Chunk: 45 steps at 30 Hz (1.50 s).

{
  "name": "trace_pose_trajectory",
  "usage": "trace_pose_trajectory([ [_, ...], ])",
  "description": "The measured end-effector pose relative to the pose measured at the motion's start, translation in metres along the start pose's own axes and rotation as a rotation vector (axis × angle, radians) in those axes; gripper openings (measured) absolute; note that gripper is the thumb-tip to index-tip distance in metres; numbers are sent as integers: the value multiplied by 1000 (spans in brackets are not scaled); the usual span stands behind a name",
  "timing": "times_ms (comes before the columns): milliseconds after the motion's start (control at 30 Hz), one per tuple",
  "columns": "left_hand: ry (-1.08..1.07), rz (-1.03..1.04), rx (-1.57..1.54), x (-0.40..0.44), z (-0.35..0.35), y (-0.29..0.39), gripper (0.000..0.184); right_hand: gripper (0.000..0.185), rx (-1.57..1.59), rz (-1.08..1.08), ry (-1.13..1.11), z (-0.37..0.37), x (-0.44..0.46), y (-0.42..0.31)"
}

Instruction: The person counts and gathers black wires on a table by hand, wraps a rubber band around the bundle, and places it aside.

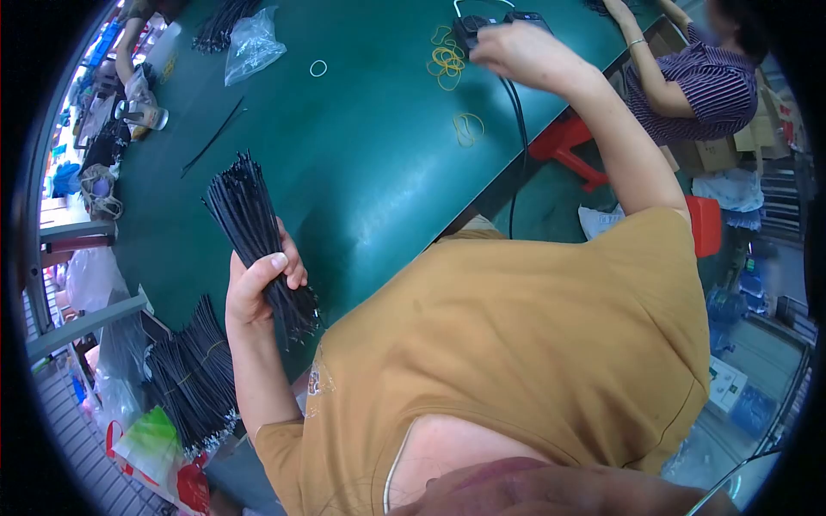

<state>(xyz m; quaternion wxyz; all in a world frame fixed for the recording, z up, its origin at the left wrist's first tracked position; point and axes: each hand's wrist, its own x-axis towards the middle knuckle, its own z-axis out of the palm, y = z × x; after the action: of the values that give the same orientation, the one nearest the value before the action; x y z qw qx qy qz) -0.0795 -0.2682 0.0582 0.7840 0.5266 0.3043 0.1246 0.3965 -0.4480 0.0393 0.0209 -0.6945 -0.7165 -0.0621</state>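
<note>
My left hand [265,279] is wrapped round a thick bundle of black cables [243,211], held upright at a slant above the green table [370,172]. Silvery ends show at the bundle's lower tip. My right hand [520,53] is at the far edge of the table, beside a black power strip [469,33]; its fingers are bent together, and whatever they may hold is too small to make out. Yellow rubber bands [446,60] lie just left of that hand, with another loose band [468,129] nearer to me.
Tied bundles of black cables [194,370] lie at the lower left. A clear plastic bag [255,45], a white ring [318,68] and loose cables [213,138] are on the table. A co-worker in a striped top [701,86] is at the upper right, near a red stool [564,146].
</note>
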Motion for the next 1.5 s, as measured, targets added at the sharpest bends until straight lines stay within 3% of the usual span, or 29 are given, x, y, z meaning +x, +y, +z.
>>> trace_pose_trajectory([
  [67, -4, -13, -7, 0, 1, -1, 51, 18, 113, -166, -44, -7, -10, -19],
  [267, -54, -15, -68, 5, -9, -12, 50, 19, 13, 78, 36, 5, -3, -28],
  [433, -78, 16, -52, 2, -5, -9, 49, 19, -232, 94, 85, 25, 36, -12],
  [500, -87, 27, -44, -3, -6, -11, 48, 18, -373, 102, -104, 19, 43, -13],
  [867, -31, 45, -53, -6, -8, -17, 48, 13, -203, 22, -21, 29, 34, -8],
  [933, -30, 55, -42, -4, -5, -15, 51, 16, -38, 128, -43, 7, 33, -11],
  [967, -27, 54, -29, -3, -3, -14, 53, 14, 133, 121, 85, 2, 31, -9],
  [1033, -32, 66, -57, 2, 2, -13, 58, 16, 892, 161, 29, -12, 38, -8],
  [1067, -38, 59, -78, 5, 5, -12, 63, 18, 1013, 71, -16, -15, 43, -15],
  [1133, -132, 81, -98, 15, 21, -1, 97, 19, 1027, -27, -111, -24, 63, -71],
  [1267, -191, 121, -73, 32, 33, 7, 108, 19, 1175, -177, -118, -4, 88, -142],
  [1300, -233, 127, -109, 35, 28, 5, 89, 19, 1197, -167, -132, -3, 91, -155],
  [1367, -198, 107, -57, 38, 26, 3, 81, 15, 1144, -207, 22, 5, 97, -175],
  [1400, -167, 106, -12, 40, 22, -1, 66, 14, 1122, -216, 67, 9, 99, -181],
  [1433, -168, 112, -3, 40, 20, -1, 66, 13, 1102, -225, 110, 12, 99, -187],
  [1500, 8, 101, 63, 40, 18, -2, 49, 16, 1100, -180, 124, 9, 97, -203],
])
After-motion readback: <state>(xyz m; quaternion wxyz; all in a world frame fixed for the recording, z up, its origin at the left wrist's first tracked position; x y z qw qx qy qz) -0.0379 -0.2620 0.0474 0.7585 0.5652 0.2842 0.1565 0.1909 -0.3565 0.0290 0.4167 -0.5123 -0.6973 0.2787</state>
